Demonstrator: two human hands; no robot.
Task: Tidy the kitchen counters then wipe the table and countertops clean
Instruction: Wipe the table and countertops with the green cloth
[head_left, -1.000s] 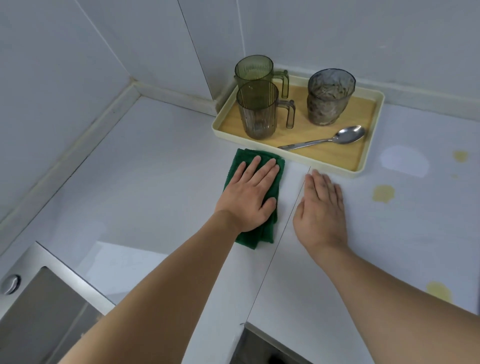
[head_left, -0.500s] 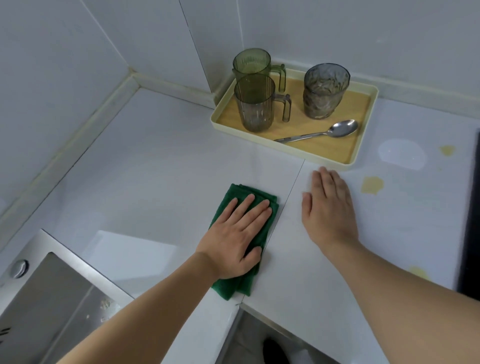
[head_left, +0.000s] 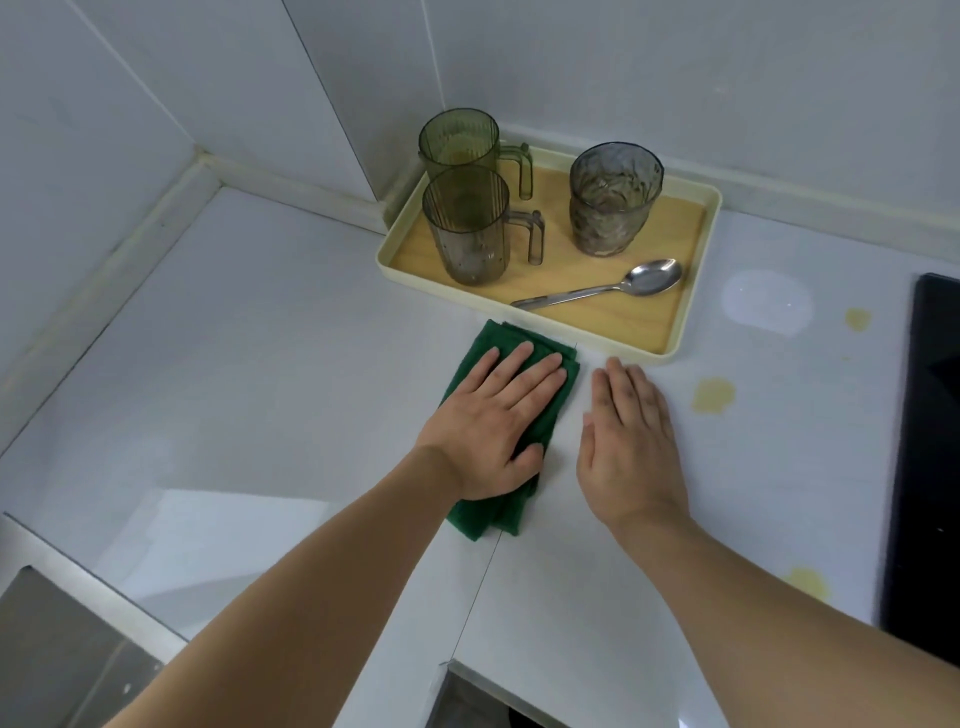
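cloth (head_left: 506, 512): one, green, folded, lying flat on the table just in front of the tray's near rim, at the tray's left end.
left hand (head_left: 496, 434): pressed palm down on the cloth, fingers (head_left: 524, 371) straight and a little spread; likely so, to bear on the whole pad while wiping.
right hand (head_left: 631, 441): flat on the bare table just right of the cloth, fingers straight and close together, holding nothing; it looks like a brace for leaning in.
table (head_left: 234, 374): white, with a thin seam running from the tray toward the near edge, passing between the hands.
stains (head_left: 712, 395): three yellowish ones right of the tray's near corner and beyond, none under the cloth, so that side seems not yet wiped.
tray (head_left: 698, 283): one, cream rim, wood floor, pushed into the wall corner, probably to keep the loose things together.
mugs (head_left: 465, 228): two, greenish, ribbed, upright at the tray's left end, one behind the other.
glass (head_left: 613, 200): one, textured, upright at the tray's back right.
spoon (head_left: 597, 291): one, lying along the tray's near side.
hob (head_left: 930, 467): dark panel, far right of the tray.
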